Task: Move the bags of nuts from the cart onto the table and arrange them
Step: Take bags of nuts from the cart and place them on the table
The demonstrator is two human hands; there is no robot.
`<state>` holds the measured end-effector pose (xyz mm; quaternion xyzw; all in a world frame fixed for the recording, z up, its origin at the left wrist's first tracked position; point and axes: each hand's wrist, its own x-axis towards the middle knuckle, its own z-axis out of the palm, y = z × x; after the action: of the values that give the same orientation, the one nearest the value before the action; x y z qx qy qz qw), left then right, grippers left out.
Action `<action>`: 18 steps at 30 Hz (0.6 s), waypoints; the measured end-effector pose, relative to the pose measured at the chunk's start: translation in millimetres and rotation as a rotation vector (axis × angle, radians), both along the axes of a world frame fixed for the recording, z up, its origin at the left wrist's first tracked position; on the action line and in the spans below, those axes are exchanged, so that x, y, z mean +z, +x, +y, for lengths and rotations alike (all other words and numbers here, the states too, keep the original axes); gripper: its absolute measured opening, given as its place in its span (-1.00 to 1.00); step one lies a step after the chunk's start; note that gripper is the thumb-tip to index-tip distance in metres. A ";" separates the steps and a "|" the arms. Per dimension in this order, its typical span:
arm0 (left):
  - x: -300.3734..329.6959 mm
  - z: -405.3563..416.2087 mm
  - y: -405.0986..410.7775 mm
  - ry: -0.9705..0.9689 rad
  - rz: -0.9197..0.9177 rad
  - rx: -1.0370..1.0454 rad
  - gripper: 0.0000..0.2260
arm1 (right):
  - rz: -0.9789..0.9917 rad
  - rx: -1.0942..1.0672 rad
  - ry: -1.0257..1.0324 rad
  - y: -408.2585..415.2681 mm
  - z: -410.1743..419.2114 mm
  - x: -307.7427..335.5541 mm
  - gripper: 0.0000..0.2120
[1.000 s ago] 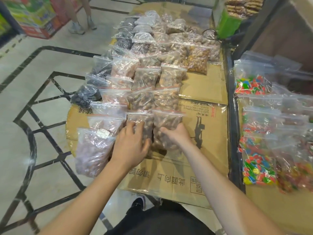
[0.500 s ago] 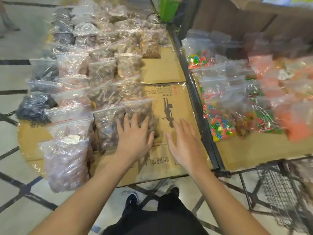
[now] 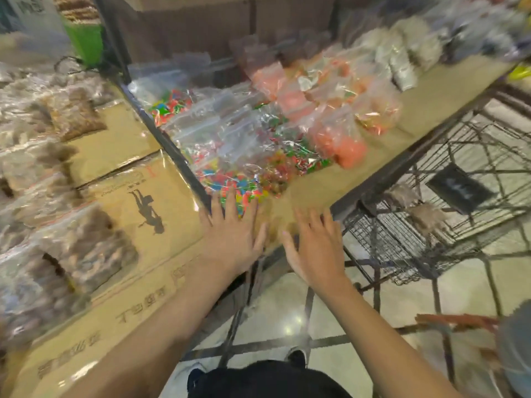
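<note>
Bags of nuts [image 3: 413, 208] left in the cart [image 3: 402, 239]: two small brownish bags show w/ blur, mid-right of frame, lying inside the wire basket just past the table corner. Can't tell their long axis or exact contents thru the blur.

From the fingers they lie to the right and a bit up-frame. Right hand [image 3: 314, 248] is nearer, center frame, fingers spread and straight, holding nothing. Left hand [image 3: 232, 234] just left of it, also flat and splayed, empty, fingertips over the edge of a bag of colored candy [image 3: 235, 185]; contact or hover, can't tell. The two hands are near each other, not touching.

Judgement: next move is prob a reach rightward into the basket, right hand leading; the basket wall sits between hand and bags, so the reach likely has to go over its rim.

Containers outward: nut bags already laid on the table [image 3: 138, 214], far left of frame, clear zip bags in overlapping rows w/ brown nuts inside, on flattened cardboard. Center/upper frame: second surface w/ clear bags of multicolor candy, orange pieces [image 3: 342, 139] farther right, pale grey-white stuff upper right. Green box [image 3: 86, 41] upper left. Person's shoes at bottom center.
</note>
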<state>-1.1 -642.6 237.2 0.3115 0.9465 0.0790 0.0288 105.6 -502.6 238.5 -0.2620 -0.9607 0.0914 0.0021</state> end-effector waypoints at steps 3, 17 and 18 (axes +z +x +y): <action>-2.3 69.1 26.8 0.008 0.008 -0.106 -0.43 | 0.013 -0.080 -0.004 40.2 58.6 -1.2 -0.36; -13.7 320.4 103.7 -0.067 -0.033 -0.468 -0.44 | 0.001 -0.475 -0.076 166.3 255.7 -20.2 -0.41; -16.8 335.6 102.7 -0.080 -0.049 -0.496 -0.44 | 0.009 -0.503 -0.078 168.8 266.0 -22.7 -0.39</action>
<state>101.5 -307.0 220.4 0.5310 0.8425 0.0392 0.0825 274.4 -236.5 215.8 -0.4921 -0.8612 0.1261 0.0192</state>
